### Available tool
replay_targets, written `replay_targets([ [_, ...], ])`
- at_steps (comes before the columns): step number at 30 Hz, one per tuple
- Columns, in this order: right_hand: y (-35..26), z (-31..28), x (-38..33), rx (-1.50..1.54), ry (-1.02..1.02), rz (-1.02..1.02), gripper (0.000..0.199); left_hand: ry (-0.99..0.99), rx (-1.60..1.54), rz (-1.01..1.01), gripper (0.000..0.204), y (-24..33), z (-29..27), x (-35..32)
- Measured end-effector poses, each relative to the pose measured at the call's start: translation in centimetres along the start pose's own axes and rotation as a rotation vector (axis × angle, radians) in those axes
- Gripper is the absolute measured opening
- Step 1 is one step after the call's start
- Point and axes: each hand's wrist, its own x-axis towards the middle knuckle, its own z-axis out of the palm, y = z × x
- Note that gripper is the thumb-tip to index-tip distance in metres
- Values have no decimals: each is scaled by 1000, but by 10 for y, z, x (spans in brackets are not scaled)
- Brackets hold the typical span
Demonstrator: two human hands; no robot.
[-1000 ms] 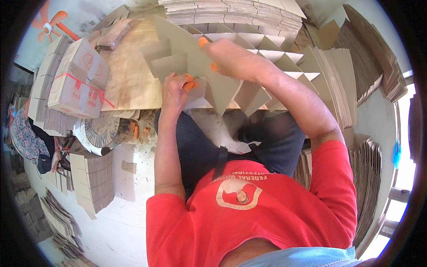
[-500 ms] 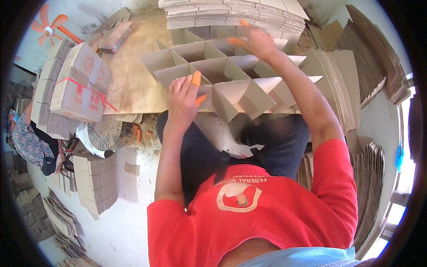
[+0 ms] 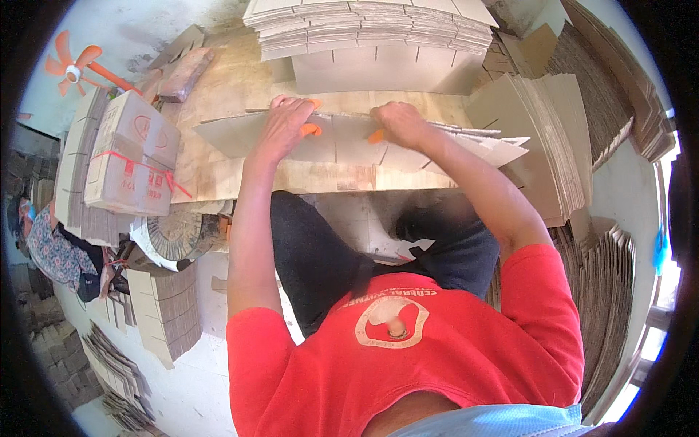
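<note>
A grey-brown cardboard divider (image 3: 346, 140) stands on edge across the wooden table, folded into a narrow bundle of slotted strips. Its loose strip ends fan out slightly at the right. My left hand (image 3: 286, 125) grips the top edge left of the middle, with orange covers on the thumb and a finger. My right hand (image 3: 400, 125) is closed over the same top edge farther right; an orange cover shows on its thumb. Both hands' fingertips are partly hidden behind the cardboard.
A tall stack of slotted cardboard sheets (image 3: 371, 29) rises at the table's (image 3: 233, 175) back. More cardboard sheets (image 3: 542, 138) lean at the right. Left are a taped carton (image 3: 135, 156) and an orange fan (image 3: 73, 69). Another person (image 3: 54, 244) is at the far left.
The divider was spread into an open grid of cells; now it is collapsed into a narrow bundle. My right hand has come nearer and left, my left hand slightly away and left.
</note>
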Motion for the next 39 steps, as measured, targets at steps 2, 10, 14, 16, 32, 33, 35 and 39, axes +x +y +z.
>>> replay_targets([
  [2,-1,-3,2,6,21,-55,31,-74,8,-14,23,-4,-10,0],
  [10,-106,-87,-55,-359,878,-422,19,345,405,64,26,67,-76,-117],
  [14,-114,-94,-82,-289,1054,-593,29,588,657,-145,43,63,-99,-151],
  [16,-105,-76,-90,-289,910,-525,31,563,740,-251,43,47,-93,-150],
  [32,106,-17,-307,-614,659,524,19,-210,446,-726,31,-96,53,-158],
  [33,119,-21,-313,-613,629,632,22,-162,470,-713,38,-92,47,-155],
  [35,137,-25,-319,-587,566,790,30,-71,520,-705,53,-88,38,-155],
  [39,148,-32,-312,-443,435,997,39,86,447,-604,59,-80,29,-149],
])
